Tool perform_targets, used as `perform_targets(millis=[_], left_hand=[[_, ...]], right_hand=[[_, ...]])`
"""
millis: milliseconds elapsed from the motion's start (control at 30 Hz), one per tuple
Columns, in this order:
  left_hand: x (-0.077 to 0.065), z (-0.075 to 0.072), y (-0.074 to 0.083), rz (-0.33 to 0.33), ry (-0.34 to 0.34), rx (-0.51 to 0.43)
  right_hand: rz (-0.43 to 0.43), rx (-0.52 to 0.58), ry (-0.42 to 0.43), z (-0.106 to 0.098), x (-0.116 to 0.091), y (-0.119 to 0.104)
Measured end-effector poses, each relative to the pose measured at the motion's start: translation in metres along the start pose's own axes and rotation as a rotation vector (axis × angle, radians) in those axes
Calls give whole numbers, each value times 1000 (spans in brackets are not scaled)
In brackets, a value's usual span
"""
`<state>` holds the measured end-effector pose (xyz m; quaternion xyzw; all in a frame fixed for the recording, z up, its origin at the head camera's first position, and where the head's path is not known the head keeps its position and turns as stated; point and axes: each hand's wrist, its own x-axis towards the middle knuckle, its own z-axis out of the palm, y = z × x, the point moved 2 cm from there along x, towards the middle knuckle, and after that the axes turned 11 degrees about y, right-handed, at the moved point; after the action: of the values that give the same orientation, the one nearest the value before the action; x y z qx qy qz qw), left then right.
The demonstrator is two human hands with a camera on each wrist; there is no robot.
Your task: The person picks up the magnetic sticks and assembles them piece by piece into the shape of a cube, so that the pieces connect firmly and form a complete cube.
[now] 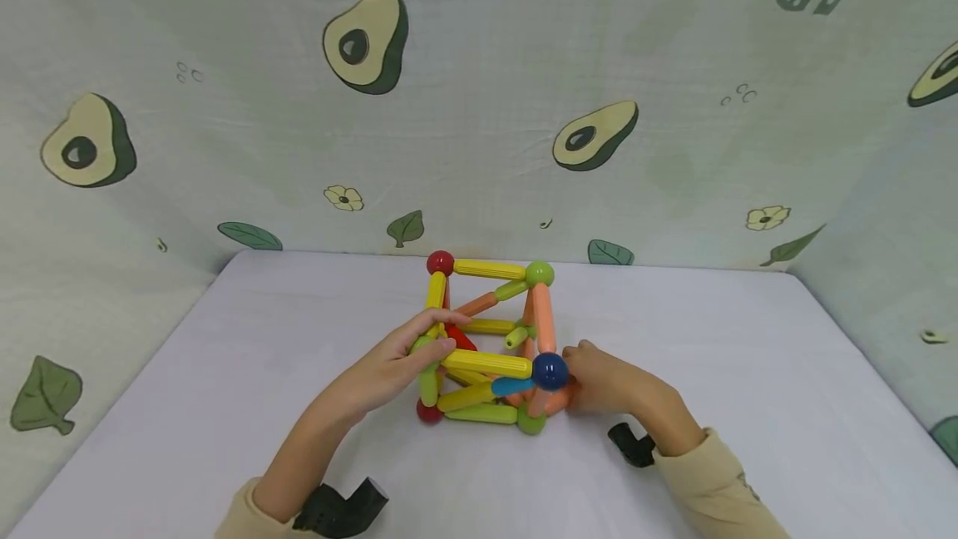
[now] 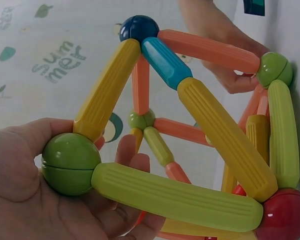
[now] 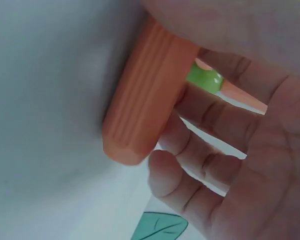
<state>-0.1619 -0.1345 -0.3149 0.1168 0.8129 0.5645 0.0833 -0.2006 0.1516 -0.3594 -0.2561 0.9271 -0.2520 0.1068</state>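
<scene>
A cube-like frame of coloured rods and balls stands mid-table, with a dark blue ball (image 1: 550, 372) at its near upper right corner. My left hand (image 1: 392, 364) holds its near left upper corner, thumb and fingers around a green ball (image 2: 71, 164). From that ball a light green rod (image 2: 180, 197) runs to a red ball (image 2: 284, 215). A yellow-and-blue diagonal crosses the same face. Beside the lower right corner, my right hand (image 1: 602, 377) grips an orange rod (image 3: 145, 95) between thumb and fingers. Whether the rod's covered end touches the frame is hidden.
The white tabletop (image 1: 748, 356) extends around the frame. Behind it hangs a cloth (image 1: 479, 106) printed with avocados and leaves. Black camera mounts (image 1: 343, 510) sit at both wrists, close to the table. Inside the frame, several rods cross diagonally.
</scene>
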Motion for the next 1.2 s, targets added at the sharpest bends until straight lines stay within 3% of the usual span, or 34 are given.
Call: perform_targets(millis=[233,367,533,667,800,900,1067,1200], left_hand=[[1,1,0,21,-11,-16],[2,2,2,37,-14,-20],[2,2,3,40,-11,-21],[2,2,3,51,-17,-22],[2,2,2,61,-25,-22],[1,1,2,65,-29,-24],[0,1,2,53,-26,-25],[2,1,3,38,-17,-19]], right_hand=[[-3,-19,22,-10,-9,-2],[73,-37,-28,-14,-12,-7],[133,64,-122,-5,-15,-13],[95,163,-135,2,-15,-15],[84,177,-116,1,-15,-13],[61,161,-37,-4,-15,-10],[-51,112,232,-19,-11,-12],[-121,222,438,-23,-8,-17]])
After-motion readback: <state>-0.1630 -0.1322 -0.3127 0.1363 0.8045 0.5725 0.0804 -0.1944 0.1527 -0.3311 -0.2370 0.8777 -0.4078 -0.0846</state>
